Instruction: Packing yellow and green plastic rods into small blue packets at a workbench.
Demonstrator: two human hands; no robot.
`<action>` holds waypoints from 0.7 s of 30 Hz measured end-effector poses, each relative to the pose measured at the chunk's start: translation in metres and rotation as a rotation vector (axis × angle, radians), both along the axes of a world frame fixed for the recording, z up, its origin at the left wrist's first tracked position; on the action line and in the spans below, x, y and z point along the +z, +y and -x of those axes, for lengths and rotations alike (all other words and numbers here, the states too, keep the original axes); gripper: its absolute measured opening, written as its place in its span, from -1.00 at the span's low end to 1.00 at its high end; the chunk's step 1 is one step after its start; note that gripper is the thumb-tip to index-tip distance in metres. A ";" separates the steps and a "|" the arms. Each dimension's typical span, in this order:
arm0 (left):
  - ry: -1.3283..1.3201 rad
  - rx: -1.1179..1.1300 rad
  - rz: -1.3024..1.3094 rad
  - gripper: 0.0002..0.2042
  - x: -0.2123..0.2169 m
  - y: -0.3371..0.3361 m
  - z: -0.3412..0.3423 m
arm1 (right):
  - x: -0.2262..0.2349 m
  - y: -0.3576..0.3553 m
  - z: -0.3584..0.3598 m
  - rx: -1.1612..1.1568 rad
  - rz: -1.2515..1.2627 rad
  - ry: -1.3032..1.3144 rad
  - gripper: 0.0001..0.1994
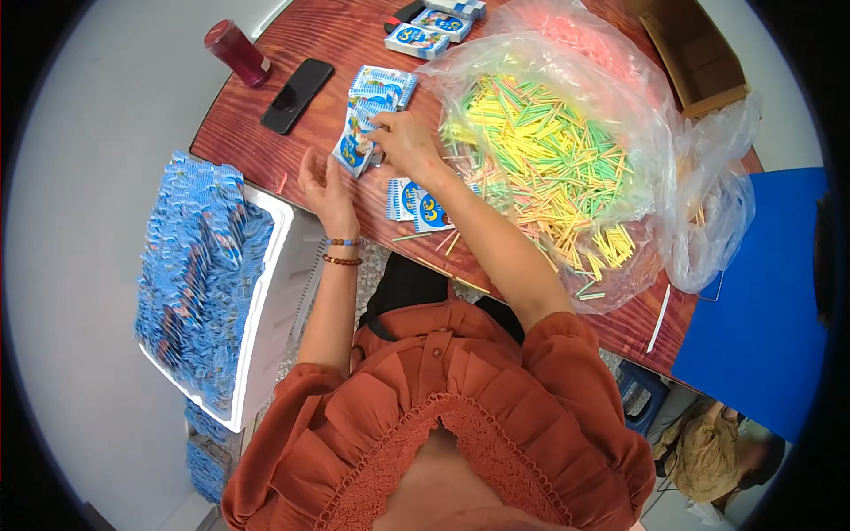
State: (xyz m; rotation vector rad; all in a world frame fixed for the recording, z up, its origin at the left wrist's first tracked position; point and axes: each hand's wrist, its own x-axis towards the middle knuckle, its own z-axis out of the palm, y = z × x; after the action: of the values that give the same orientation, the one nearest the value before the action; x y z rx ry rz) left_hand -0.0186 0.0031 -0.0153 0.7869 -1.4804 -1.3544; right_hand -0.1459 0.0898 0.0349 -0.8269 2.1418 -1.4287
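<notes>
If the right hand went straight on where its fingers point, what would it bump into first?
The right hand would first meet the blue-and-white packet at its fingertips, though from this single view I can't tell whether they already touch. Beyond that, the black phone seems roughly in line.

We can make out printed lettering on the blue-and-white packets and the small packs beyond them.
</notes>
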 end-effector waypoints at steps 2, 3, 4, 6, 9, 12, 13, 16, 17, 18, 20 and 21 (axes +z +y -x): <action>-0.051 -0.068 -0.012 -0.60 0.005 0.004 0.000 | -0.011 -0.005 0.008 -0.014 -0.038 0.079 -0.75; -0.186 -0.091 0.143 -0.61 0.001 0.000 -0.003 | -0.012 -0.003 0.008 -0.066 -0.026 0.225 -0.75; -0.321 -0.120 0.289 -0.62 0.003 0.003 -0.004 | -0.011 0.005 0.008 -0.121 -0.021 0.371 -0.75; -0.338 -0.118 0.268 -0.60 0.010 0.009 -0.007 | 0.004 0.035 0.008 -0.096 0.034 0.364 -0.76; -0.311 -0.024 0.551 -0.64 0.028 0.023 -0.007 | 0.037 0.092 0.004 0.070 -0.311 0.515 -0.73; -0.443 -0.490 0.536 -0.70 0.027 0.038 -0.006 | 0.036 0.126 0.002 0.100 -0.353 0.531 -0.74; -0.486 -0.465 0.711 -0.68 0.033 0.048 -0.004 | 0.034 0.134 0.000 0.067 -0.311 0.564 -0.78; -0.645 -0.524 0.836 -0.65 0.039 0.064 -0.004 | 0.031 0.150 -0.008 0.050 -0.292 0.582 -0.78; -0.621 -0.519 0.843 -0.66 0.032 0.064 -0.002 | 0.029 0.153 -0.010 0.055 -0.303 0.575 -0.78; -0.618 -0.526 0.853 -0.66 0.030 0.064 -0.001 | 0.027 0.156 -0.011 0.059 -0.313 0.568 -0.78; -0.639 -0.543 0.799 -0.68 0.030 0.063 0.000 | 0.022 0.160 -0.011 0.040 -0.299 0.570 -0.77; -0.645 -0.512 0.803 -0.71 0.032 0.064 0.000 | 0.021 0.161 -0.012 0.026 -0.272 0.543 -0.77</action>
State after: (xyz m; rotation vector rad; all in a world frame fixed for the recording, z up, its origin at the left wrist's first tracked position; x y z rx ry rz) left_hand -0.0182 0.0675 0.0169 0.3138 -2.6269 -0.7023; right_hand -0.1342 0.2510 0.0563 -1.2307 2.6268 -0.9337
